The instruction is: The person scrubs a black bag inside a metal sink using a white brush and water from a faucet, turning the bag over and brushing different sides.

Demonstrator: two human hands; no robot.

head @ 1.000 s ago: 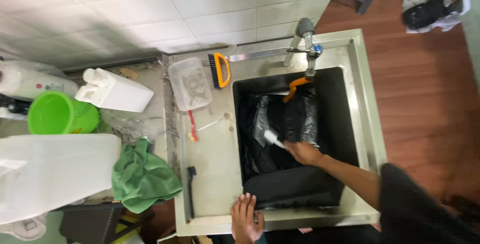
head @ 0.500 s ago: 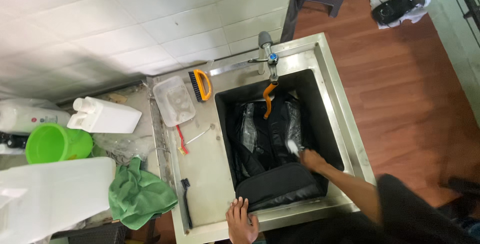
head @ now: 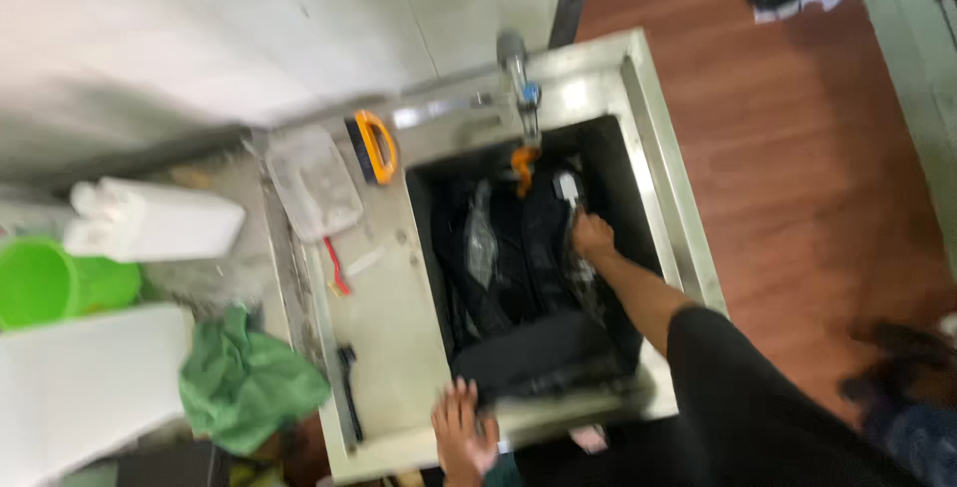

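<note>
1. Black fabric bag (head: 528, 278), bulky and wet-looking, lay inside the steel sink basin (head: 638, 118) in the centre of the frame, its long axis running from the tap end at the top down toward the near rim.
2. Right hand (head: 592, 236) reached in from the lower right and rested on the bag's upper part, just below the tap (head: 518, 78); the fingers seemed curled against the fabric beside a small pale object, but blur kept me from telling whether they gripped anything.
3. Left hand (head: 465, 429) lay flat with fingers spread on the sink's near rim at the bottom of the frame, holding nothing, close to the bag's lower end.
4. Right hand was the one in contact with the bag; the bulk of it stretched downward and leftward from that hand.
5. Left of the basin, on the steel tabletop (head: 399, 327), sat an orange-handled scrubbing brush (head: 375, 146), a clear plastic tub (head: 313, 184) and a crumpled green cloth (head: 249, 382).
</note>
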